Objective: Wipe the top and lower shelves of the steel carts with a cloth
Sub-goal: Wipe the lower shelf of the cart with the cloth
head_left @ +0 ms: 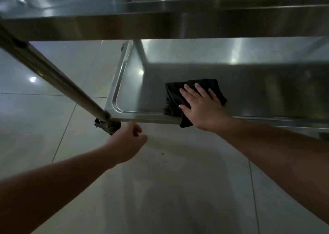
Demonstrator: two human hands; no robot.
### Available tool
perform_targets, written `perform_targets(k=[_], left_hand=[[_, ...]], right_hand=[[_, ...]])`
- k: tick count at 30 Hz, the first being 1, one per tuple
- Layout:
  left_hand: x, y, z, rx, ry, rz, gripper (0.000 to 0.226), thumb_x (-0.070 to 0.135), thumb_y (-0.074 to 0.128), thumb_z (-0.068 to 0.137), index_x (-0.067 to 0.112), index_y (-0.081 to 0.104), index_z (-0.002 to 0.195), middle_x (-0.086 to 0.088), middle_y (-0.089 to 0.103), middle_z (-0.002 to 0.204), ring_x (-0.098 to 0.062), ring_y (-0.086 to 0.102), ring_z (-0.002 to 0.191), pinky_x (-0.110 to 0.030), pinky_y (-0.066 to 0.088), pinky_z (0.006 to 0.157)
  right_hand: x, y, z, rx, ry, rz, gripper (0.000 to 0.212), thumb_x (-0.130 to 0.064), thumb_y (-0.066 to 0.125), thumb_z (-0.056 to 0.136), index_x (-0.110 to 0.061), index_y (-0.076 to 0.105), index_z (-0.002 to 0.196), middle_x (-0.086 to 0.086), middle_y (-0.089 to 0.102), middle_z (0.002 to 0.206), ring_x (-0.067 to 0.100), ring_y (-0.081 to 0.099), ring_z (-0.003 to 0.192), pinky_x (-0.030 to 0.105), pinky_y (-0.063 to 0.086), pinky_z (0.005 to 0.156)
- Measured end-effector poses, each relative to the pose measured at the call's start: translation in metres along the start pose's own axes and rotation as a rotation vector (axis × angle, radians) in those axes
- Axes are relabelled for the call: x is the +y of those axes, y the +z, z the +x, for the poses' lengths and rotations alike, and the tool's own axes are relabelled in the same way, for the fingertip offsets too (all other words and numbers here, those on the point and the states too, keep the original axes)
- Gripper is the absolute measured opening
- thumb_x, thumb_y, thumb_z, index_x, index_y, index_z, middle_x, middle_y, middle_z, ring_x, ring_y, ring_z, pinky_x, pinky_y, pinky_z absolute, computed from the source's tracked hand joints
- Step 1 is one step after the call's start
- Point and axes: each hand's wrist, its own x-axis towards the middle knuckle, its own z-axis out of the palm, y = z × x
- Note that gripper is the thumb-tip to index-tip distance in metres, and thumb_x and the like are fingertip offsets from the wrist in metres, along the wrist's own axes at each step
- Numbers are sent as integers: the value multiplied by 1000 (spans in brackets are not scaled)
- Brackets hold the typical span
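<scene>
A steel cart fills the upper half of the head view. Its top shelf [160, 25] crosses the frame, and the lower shelf [135, 91] lies below it, a shallow tray with a raised rim. A black cloth [175, 95] lies on the lower shelf near the front edge, one corner hanging over the rim. My right hand [201, 107] presses flat on the cloth with fingers spread. My left hand [127, 141] hovers just below the shelf's front left corner, fingers loosely curled, holding nothing.
A slanted steel leg [53, 75] runs from the upper left down to a caster [106, 125] at the cart's front left corner. Glossy light floor tiles [160, 189] spread under and in front of the cart, with a few small crumbs [162, 153] on them.
</scene>
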Motion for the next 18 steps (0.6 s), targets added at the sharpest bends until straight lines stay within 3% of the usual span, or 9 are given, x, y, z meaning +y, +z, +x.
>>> perform_targets(k=[4, 7, 10, 12, 15, 18], left_hand=[[47, 15, -2, 76, 349, 150, 22, 42, 68, 90, 42, 53, 107, 20, 56, 99, 1, 55, 87, -19, 41, 69], [77, 28, 1, 100, 539, 236, 23, 48, 57, 85, 43, 47, 105, 22, 49, 100, -2, 48, 91, -21, 37, 73], [99, 43, 0, 124, 683, 314, 42, 48, 54, 86, 34, 52, 125, 18, 45, 111, -10, 46, 109, -29, 40, 92], [109, 55, -1, 105, 741, 374, 57, 44, 60, 90, 29, 48, 144, 12, 50, 130, -15, 46, 129, -35, 40, 106], [122, 79, -3, 32, 811, 470, 78, 45, 59, 94, 27, 29, 164, 8, 32, 167, -15, 25, 156, -36, 22, 126], [137, 106, -3, -14, 895, 554, 88, 49, 53, 99, 26, 5, 170, 10, 2, 177, -7, -7, 161, -25, -6, 124]], right_hand=[[53, -8, -20, 7, 24, -13, 73, -75, 12, 98, -46, 3, 164, -28, -6, 171, 6, -14, 158, 42, -8, 127], [94, -17, -36, 8, 28, -23, 84, -81, 2, 87, -47, 2, 164, -30, -7, 170, 4, -14, 158, 40, -8, 126], [132, -26, -52, 18, 49, -39, 85, -82, 1, 86, -48, 2, 164, -34, -10, 166, 3, -13, 157, 39, -6, 126], [155, -32, -64, 20, 55, -50, 84, -82, 0, 87, -47, 1, 164, -33, -10, 166, 3, -13, 158, 40, -5, 127], [188, -41, -82, 32, 71, -77, 84, -81, 0, 88, -46, 2, 165, -32, -12, 165, 3, -12, 158, 41, -2, 128], [217, -50, -98, 41, 102, -70, 82, -79, 2, 89, -47, 2, 164, -35, -13, 162, 1, -11, 157, 41, 0, 129]])
